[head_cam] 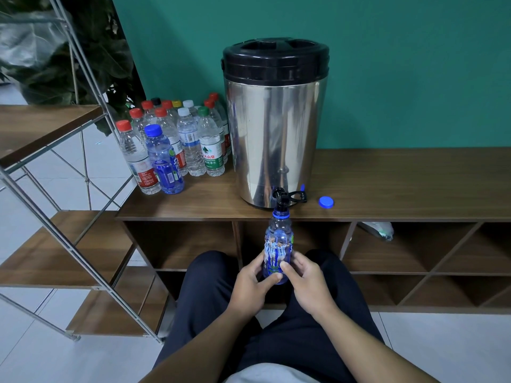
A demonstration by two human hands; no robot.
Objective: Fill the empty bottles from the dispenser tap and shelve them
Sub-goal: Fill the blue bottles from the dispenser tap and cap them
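A steel dispenser (276, 128) with a black lid stands on the wooden cabinet top (387, 183). Its black tap (281, 197) hangs over the front edge. Directly under the tap I hold an uncapped blue bottle (278, 241) upright, its mouth at the spout. My left hand (253, 283) grips the bottle's lower left side, thumb across the front. My right hand (307, 280) grips its lower right side. The bottle's blue cap (326, 202) lies on the cabinet top, to the right of the tap.
Several capped plastic bottles (177, 142) stand grouped left of the dispenser, a blue one (163, 161) in front. A metal-framed wooden shelf rack (55, 239) stands at the left. Open cubbies (414, 247) run below the cabinet top. My knees are under the bottle.
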